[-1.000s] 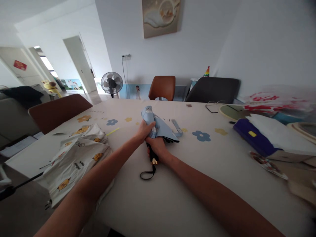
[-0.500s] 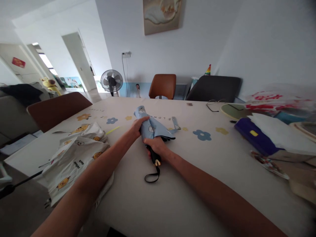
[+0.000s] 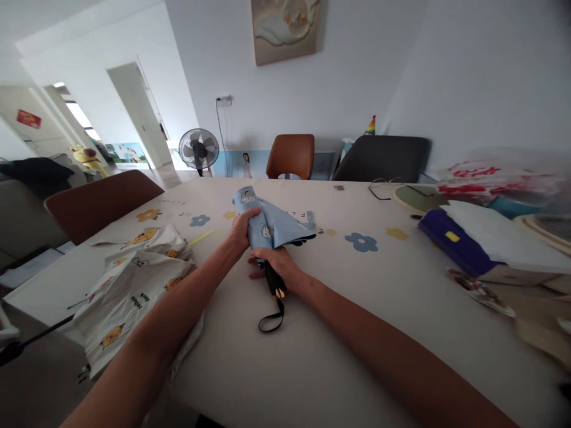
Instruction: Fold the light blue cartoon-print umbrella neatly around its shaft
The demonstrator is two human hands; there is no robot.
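Observation:
A light blue folding umbrella (image 3: pixel 266 224) with printed cartoon figures is held over the middle of the table. Its canopy is gathered, with one loose flap and a strap end spreading to the right. My left hand (image 3: pixel 242 229) is closed round the left side of the canopy. Lower down, my right hand (image 3: pixel 277 266) grips the umbrella where the canopy meets its black handle (image 3: pixel 273 279); part of its fingers is hidden beneath. A black wrist loop (image 3: pixel 271 323) hangs from the gold-coloured handle end towards me.
A crumpled white cloth with yellow ducks (image 3: pixel 134 297) lies at the left table edge. On the right are a purple box (image 3: pixel 459 244), eyeglasses (image 3: pixel 379 190), a plastic bag (image 3: pixel 482 172) and a round hoop (image 3: pixel 548 238). Chairs (image 3: pixel 291 156) stand behind the table (image 3: pixel 339 333).
The canopy has turned slightly in my hands, and its flap and strap have lifted a little. My right hand's fingers have loosened somewhat around the handle. The view has shifted slightly.

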